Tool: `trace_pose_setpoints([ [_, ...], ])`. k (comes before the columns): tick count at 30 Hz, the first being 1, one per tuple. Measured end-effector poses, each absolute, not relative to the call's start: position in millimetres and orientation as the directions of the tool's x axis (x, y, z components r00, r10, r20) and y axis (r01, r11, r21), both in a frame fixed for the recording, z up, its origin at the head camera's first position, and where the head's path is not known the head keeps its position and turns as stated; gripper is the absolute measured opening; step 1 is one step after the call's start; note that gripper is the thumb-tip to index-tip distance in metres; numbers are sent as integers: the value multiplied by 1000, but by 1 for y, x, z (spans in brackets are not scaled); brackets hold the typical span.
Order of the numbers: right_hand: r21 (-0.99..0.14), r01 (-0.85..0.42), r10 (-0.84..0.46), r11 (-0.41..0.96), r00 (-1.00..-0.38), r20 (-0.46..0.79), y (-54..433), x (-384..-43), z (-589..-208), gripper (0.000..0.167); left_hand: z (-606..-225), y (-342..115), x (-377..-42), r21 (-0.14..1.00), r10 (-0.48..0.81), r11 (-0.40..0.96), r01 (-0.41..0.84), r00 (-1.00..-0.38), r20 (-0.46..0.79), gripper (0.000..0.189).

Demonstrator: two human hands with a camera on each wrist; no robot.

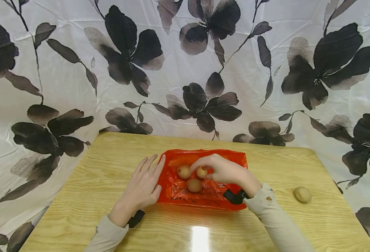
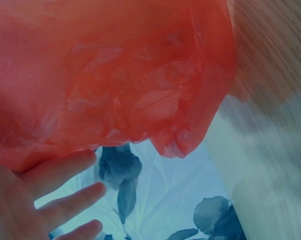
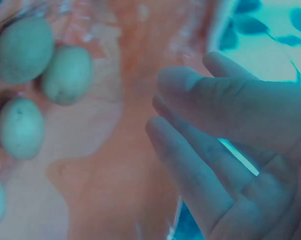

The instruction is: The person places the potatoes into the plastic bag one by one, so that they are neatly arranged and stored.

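Note:
A red plastic bag [image 1: 235, 157], opened out into a box-like shape, lies on the table with several potatoes inside. Three show in the head view: one at left [image 1: 183, 172], a browner one in front [image 1: 194, 186], and one partly behind my right fingers [image 1: 201, 173]. My right hand [image 1: 221, 169] hovers over the bag, fingers loosely bent. The right wrist view shows nothing between its thumb and fingers, with the potatoes [image 3: 66, 75] off to one side. My left hand [image 1: 144, 185] lies with straight, spread fingers along the bag's left edge.
One more potato [image 1: 302, 194] rests on the wooden table [image 1: 109, 168] at the right, outside the bag. A white cloth with dark flowers [image 1: 159, 84] hangs behind the table. Black straps circle both wrists.

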State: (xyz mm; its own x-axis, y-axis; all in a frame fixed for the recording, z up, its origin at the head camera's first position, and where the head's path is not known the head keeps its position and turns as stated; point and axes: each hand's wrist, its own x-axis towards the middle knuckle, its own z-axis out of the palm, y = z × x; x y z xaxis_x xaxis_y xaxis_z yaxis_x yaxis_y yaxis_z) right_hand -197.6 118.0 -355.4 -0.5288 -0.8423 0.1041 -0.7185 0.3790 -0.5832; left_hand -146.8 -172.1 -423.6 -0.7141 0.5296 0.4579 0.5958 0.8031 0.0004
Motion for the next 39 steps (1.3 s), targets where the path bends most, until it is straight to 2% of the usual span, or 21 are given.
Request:
trace_pose_setpoints([
  [8, -627, -692, -776, 359, -594, 212, 136, -188, -347, 63, -423, -172, -147, 1, 528, 800, 600, -705, 474, 75],
  [13, -667, -675, -732, 316, -620, 281, 149, -183, -345, 53, -423, -172, -147, -5, 529, 801, 598, -705, 473, 75],
  [17, -667, -704, -694, 244, -607, 387, 160, -180, -346, 43, -423, -172, -147, -3, 528, 801, 599, -704, 475, 75],
  [29, -753, -656, -551, 61, -651, 522, 200, -176, -351, 48, -423, -173, -147, 10, 523, 807, 591, -722, 453, 76],
  [35, -747, -662, -452, -59, -649, 612, 220, -177, -358, 42, -423, -172, -147, 12, 524, 806, 592, -723, 451, 75],
  [39, -738, -672, -371, -64, -670, 642, 233, -176, -364, 39, -423, -172, -147, 11, 525, 806, 592, -723, 449, 75],
])
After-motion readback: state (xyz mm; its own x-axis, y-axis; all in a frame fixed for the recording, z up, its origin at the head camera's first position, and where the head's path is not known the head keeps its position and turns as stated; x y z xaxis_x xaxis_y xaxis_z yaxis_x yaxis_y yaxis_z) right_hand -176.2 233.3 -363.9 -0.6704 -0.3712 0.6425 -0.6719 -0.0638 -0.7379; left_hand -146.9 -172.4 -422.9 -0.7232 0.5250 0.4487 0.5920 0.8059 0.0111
